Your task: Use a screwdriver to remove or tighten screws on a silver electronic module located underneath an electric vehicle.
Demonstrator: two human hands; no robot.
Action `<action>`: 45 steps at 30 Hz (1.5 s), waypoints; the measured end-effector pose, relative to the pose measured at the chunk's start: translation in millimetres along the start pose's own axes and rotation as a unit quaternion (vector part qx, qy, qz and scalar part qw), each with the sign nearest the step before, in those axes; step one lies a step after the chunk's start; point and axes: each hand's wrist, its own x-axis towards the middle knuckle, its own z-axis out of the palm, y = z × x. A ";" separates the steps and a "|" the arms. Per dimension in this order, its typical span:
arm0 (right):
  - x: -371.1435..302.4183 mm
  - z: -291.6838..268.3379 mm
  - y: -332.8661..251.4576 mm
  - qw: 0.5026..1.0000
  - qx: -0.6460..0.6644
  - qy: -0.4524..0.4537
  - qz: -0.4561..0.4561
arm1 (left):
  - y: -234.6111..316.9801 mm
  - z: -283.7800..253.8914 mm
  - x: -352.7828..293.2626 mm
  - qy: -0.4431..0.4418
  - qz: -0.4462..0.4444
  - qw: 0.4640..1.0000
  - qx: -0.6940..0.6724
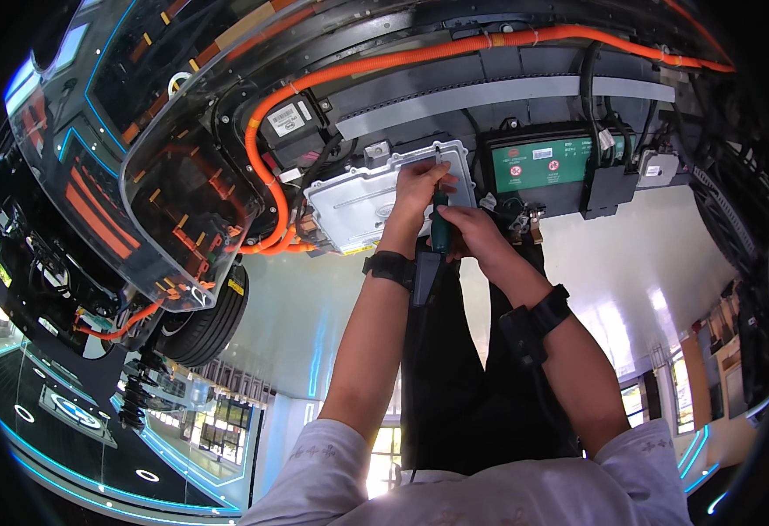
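Observation:
A screwdriver (439,232) with a dark green handle is held upright in the picture, its thin shaft pointing away from me over the silver metal housing (349,206). My right hand (479,237) closes round the handle. Just beyond it, my left hand (417,195) is closed, its fingers pinched at the shaft above the housing's right part. Bolts line the flanged rim of this ribbed housing. Whether the screwdriver tip sits in a bolt is too small to tell.
A thick orange cable (402,58) runs along the back and curves down left of the housing. To the right sits a green-labelled box (542,167). A grey strip (507,90) spans behind. Clear curved panel (139,175) and tire (205,320) stand at left.

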 end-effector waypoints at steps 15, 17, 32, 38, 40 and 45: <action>-11.7 1.4 9.7 0.997 0.051 -0.026 -0.052 | -2.5 -8.1 0.6 -0.003 0.043 0.999 0.013; -4.7 -2.3 13.6 0.998 0.037 -0.033 -0.047 | -6.1 -9.0 2.5 0.000 0.080 0.997 0.005; -5.1 -11.0 4.4 0.983 0.138 -0.120 -0.023 | -3.5 -3.7 3.7 -0.013 0.025 1.000 0.005; -7.7 -15.6 -7.5 0.992 0.080 -0.081 -0.045 | -6.2 1.8 7.3 -0.009 0.020 1.000 -0.009; -9.1 -12.0 -11.9 0.996 0.034 -0.054 -0.056 | -7.2 0.7 10.6 0.009 0.054 0.998 0.018; -9.9 -20.0 -12.3 0.988 0.135 -0.070 0.010 | 10.0 20.0 -5.4 0.043 -0.004 0.994 0.101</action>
